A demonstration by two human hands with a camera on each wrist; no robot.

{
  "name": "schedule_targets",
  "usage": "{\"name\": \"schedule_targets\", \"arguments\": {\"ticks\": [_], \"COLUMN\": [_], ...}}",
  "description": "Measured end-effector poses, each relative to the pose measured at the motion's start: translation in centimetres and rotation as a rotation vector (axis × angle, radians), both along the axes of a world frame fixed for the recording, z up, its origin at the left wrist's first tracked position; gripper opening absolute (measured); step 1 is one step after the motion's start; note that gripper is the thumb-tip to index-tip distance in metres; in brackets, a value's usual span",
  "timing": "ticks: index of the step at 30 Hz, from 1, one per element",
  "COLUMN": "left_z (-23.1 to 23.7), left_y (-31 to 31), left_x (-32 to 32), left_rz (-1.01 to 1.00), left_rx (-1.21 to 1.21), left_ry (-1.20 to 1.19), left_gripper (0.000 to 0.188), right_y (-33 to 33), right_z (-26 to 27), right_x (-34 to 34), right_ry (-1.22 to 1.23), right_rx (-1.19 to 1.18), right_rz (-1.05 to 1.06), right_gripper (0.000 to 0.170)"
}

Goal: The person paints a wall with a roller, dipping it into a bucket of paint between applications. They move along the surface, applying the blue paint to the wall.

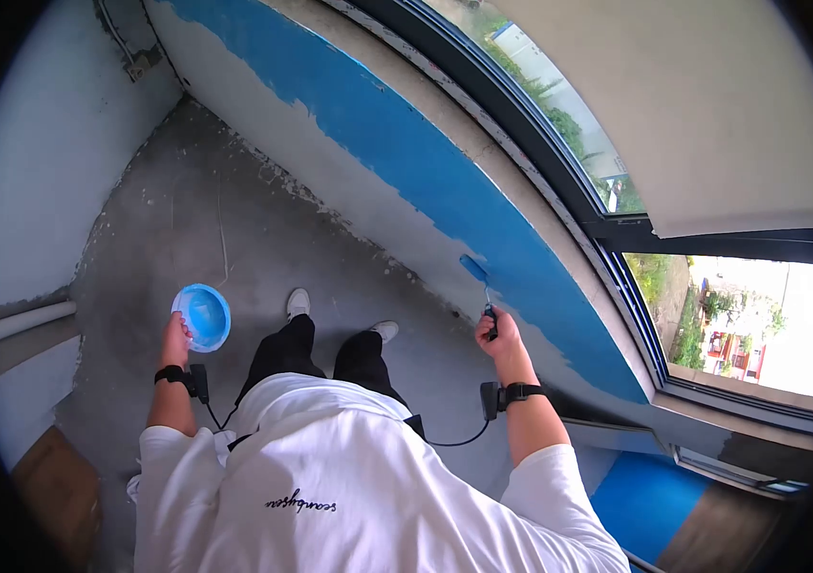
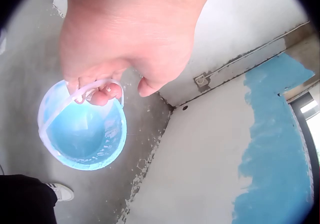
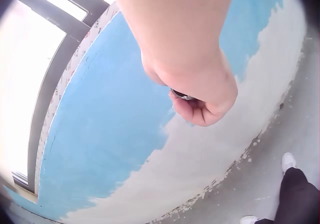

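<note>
Within hands [image 1: 176, 341] [image 1: 499, 334]: bkt [image 1: 225, 320] L, roller [image 1: 472, 267] R

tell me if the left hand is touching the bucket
Touching: the left wrist view shows the left hand holding the bucket by its handle, fingers curled round it.

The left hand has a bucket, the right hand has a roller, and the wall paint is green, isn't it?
Not green: the head view shows the wall paint is blue. The left hand does hold the bucket and the right hand the roller.
</note>
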State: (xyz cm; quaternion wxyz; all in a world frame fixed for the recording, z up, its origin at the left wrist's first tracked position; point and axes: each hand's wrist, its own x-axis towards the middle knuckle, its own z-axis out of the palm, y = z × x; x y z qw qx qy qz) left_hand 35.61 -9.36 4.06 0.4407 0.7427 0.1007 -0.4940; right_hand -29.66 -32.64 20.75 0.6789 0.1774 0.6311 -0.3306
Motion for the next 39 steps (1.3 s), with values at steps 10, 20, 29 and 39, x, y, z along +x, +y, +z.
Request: {"name": "schedule_targets", "arguments": {"ticks": [10, 20, 29, 39], "left_z": [0.4, 4.0, 5.4, 11.6], "left_y": [0.5, -2.8, -8.4, -17.3], "left_x": [-0.6, -2.2, -3.9, -10.5], "left_rz": [-0.001, -0.083, -0.213, -0.531], "left_rx": [0.087, 0.075, -0.067, -0.157], "left_ry": [0.038, 0.025, 0.153, 0.153], "left_gripper": [0.023, 0.022, 0.022, 0.024], "right_y": [5.1, 2.0, 3.5, 8.8], "right_z": [7.0, 1.3, 2.0, 11.5], "right_x": [-2.2, -0.8, -0.1, -3.1], "right_ry": [0.023, 0.032, -0.008, 0.118], "right_rx": [-0.115, -0.073, -0.106, -0.215], "right_rz": [-0.019, 0.032, -0.027, 0.207], "right_gripper": [0.029, 0.028, 0.028, 0.028]}}
